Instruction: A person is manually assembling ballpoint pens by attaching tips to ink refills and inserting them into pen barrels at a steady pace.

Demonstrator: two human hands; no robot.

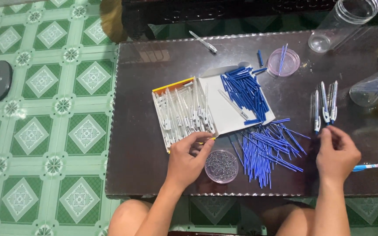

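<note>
My left hand reaches into the near corner of a shallow white box full of clear pen barrels; its fingers curl on them, and whether one is pinched is unclear. To its right stands a small clear round lid of tiny springs. My right hand rests with fingers bent just below three finished blue-and-white pens lying side by side. A loose heap of blue refills lies between my hands. A white box flap carries blue pen caps.
The dark glass-topped table ends at its left and near edges over a green tiled floor. A pink round lid, a clear jar lying on its side, another jar holding pens and a lone pen lie at the back.
</note>
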